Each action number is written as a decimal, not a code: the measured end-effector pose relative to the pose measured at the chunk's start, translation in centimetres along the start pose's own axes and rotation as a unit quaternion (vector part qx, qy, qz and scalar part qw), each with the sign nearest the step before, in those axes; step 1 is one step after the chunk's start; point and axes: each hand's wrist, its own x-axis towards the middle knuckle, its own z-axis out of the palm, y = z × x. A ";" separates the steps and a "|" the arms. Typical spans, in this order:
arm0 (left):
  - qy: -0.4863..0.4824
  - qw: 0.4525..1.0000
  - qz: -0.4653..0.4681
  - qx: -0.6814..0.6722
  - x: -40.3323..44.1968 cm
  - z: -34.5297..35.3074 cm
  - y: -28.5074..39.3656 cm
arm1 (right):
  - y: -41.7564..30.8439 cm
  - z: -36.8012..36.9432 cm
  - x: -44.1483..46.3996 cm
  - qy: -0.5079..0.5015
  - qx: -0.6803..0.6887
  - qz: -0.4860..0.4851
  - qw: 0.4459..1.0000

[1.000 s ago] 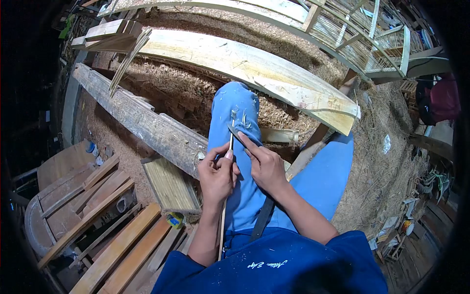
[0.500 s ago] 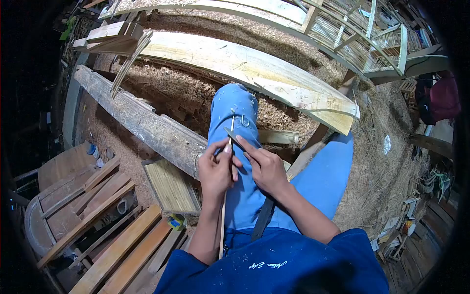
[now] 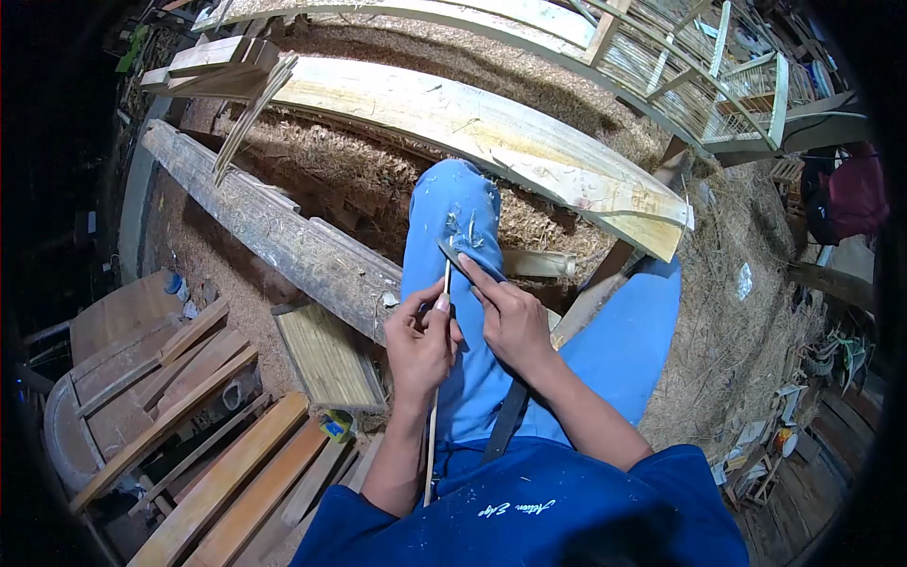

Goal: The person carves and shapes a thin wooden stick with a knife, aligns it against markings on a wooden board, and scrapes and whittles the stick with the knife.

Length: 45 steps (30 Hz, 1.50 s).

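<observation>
My left hand (image 3: 420, 345) is closed around a thin, pale wooden strip (image 3: 432, 454), thumb pressed along it. Its upper end stands out above my fingers, over my knee, and its lower part runs down past my forearm toward my shirt. In my right hand (image 3: 518, 326) is a knife, its dark blade (image 3: 450, 253) crossing the strip near the upper end, with the index finger stretched along the blade. A long dark handle (image 3: 510, 420) extends back beneath my right forearm. Curled shavings (image 3: 463, 230) lie on my blue trouser knee (image 3: 452, 189).
A broad pale plank (image 3: 397, 99) spans the space beyond my knee. An old grey board (image 3: 265, 227) slants in from the left, with a strip bundle (image 3: 253, 118) leaning across it. Cut boards (image 3: 227, 482) lie lower left. Shavings cover the ground; a slatted frame (image 3: 699, 76) stands upper right.
Less of the strip shows above my left hand, and the blade now lies near its upper end. More curled shavings sit on the knee. Both hands have barely shifted.
</observation>
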 end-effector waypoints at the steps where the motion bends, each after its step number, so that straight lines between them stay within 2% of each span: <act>1: 0.000 1.000 0.003 0.000 -0.3 0.0 -0.1 | 0.0 0.1 0.0 0.004 0.000 0.002 1.000; 6: -0.020 1.000 0.001 0.013 -2.2 -0.4 -0.7 | 0.3 -0.3 0.4 0.019 0.014 0.011 1.000; 9: 0.003 0.999 -0.054 0.000 -2.8 0.0 0.2 | 0.4 -0.3 0.2 0.026 0.024 0.003 0.999; 13: -0.006 1.000 -0.019 0.002 -0.3 0.5 0.6 | 0.9 -0.2 -0.4 0.025 0.044 -0.046 0.998; 18: 0.009 1.000 -0.007 -0.012 2.1 0.9 0.9 | 0.0 -0.8 -0.9 -0.008 0.027 -0.041 0.999; 26: 0.003 1.000 -0.023 0.009 -0.1 0.4 0.7 | 0.3 -0.3 -0.3 0.017 -0.002 -0.011 1.000; 33: 0.004 0.999 -0.052 0.005 -2.5 -0.7 -0.3 | 0.3 -0.4 0.1 -0.011 -0.013 0.019 1.000; 35: 0.006 0.999 -0.040 -0.002 -2.0 -0.6 0.2 | 1.4 0.2 0.2 0.006 0.079 -0.034 0.996; 36: 0.000 1.000 -0.029 0.000 -1.7 -0.4 0.8 | 1.5 0.4 0.6 0.007 0.079 -0.036 0.996; 37: -0.006 1.000 -0.021 0.002 -1.4 -0.3 1.3 | 1.5 0.6 0.9 0.052 0.167 -0.056 0.983; 40: -0.014 1.000 0.019 0.014 -1.3 0.2 2.1 | 0.5 -1.6 0.5 0.050 0.343 0.053 0.937; 42: -0.028 0.999 0.037 0.015 -1.5 0.6 2.4 | 0.6 -3.2 1.0 0.010 0.326 0.141 0.935; 43: -0.040 0.998 0.055 0.018 -1.7 0.9 2.5 | 0.0 -3.8 1.2 0.009 0.412 0.157 0.898; 44: -0.045 0.997 0.053 0.016 -1.9 1.1 2.7 | -0.4 -4.3 1.3 0.012 0.409 0.159 0.898; 45: -0.052 0.996 0.062 0.024 -2.0 1.4 2.9 | -0.8 -4.7 1.4 0.002 0.462 0.163 0.872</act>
